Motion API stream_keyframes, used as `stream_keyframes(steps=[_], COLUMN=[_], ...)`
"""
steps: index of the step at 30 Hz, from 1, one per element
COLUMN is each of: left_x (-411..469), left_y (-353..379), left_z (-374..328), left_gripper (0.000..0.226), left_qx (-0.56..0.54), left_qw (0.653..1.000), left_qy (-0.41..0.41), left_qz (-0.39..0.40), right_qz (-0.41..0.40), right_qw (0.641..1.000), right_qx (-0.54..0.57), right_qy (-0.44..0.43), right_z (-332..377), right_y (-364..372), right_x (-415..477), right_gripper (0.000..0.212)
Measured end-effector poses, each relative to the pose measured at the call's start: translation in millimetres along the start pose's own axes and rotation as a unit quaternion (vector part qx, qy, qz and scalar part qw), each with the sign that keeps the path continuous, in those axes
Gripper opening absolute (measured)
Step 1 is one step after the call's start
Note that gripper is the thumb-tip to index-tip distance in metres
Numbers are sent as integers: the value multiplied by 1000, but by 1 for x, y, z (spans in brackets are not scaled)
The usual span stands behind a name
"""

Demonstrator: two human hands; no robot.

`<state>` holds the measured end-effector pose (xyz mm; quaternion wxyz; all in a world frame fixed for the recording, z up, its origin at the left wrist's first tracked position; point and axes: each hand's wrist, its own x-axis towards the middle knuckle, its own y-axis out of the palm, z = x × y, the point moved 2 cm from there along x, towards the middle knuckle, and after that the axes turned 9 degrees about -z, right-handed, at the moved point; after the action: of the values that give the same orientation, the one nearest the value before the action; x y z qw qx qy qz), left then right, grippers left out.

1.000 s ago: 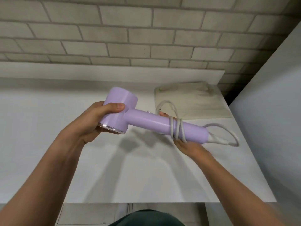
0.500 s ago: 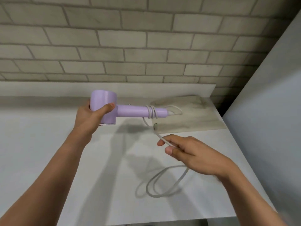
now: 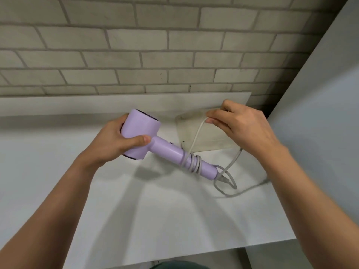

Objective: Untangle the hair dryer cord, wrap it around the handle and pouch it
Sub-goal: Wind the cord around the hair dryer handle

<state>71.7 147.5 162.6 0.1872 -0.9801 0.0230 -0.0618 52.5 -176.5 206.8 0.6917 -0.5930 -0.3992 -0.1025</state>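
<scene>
My left hand (image 3: 114, 141) grips the round head of a lilac hair dryer (image 3: 142, 136), held above the white table with its handle (image 3: 174, 154) pointing down and right. A pale grey cord (image 3: 196, 139) is wound in several turns around the lower handle. From those turns one strand rises taut to my right hand (image 3: 239, 126), which pinches it above the pouch. More cord loops loosely off the handle's end and lies on the table. The beige cloth pouch (image 3: 209, 141) lies flat at the back right, partly hidden by my right hand.
The white table (image 3: 136, 210) ends at a front edge near my body and at a right edge by a grey panel (image 3: 320, 117). A brick wall (image 3: 136, 55) and a low white ledge run behind it.
My right hand has risen from low near the table to above the pouch, pulling the cord up taut. The dryer's handle has tilted down to the right, with more turns around it.
</scene>
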Motion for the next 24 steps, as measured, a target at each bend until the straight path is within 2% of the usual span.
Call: stream_keyframes(steps=[5, 9, 11, 16, 21, 24], left_x=[-6, -8, -8, -8, -13, -15], left_y=[-9, -12, -14, -14, -11, -13], left_z=[5, 2, 1, 0, -2, -1], left_gripper=[47, 54, 61, 63, 63, 63], left_qx=[-43, -14, 10, 52, 111, 83], left_qw=[999, 999, 999, 997, 990, 993], left_qy=[1, 26, 37, 49, 75, 72], left_qz=[17, 33, 30, -9, -48, -40], right_qz=[25, 92, 96, 38, 46, 32], right_qw=[998, 989, 990, 997, 993, 994], right_qx=[59, 108, 90, 21, 9, -21], right_qy=[19, 48, 52, 68, 110, 99], right_z=[-13, -23, -23, -6, 10, 10], right_y=[14, 20, 19, 16, 20, 25], right_x=[-8, -4, -1, 5, 11, 13], right_gripper=[46, 61, 66, 62, 57, 59])
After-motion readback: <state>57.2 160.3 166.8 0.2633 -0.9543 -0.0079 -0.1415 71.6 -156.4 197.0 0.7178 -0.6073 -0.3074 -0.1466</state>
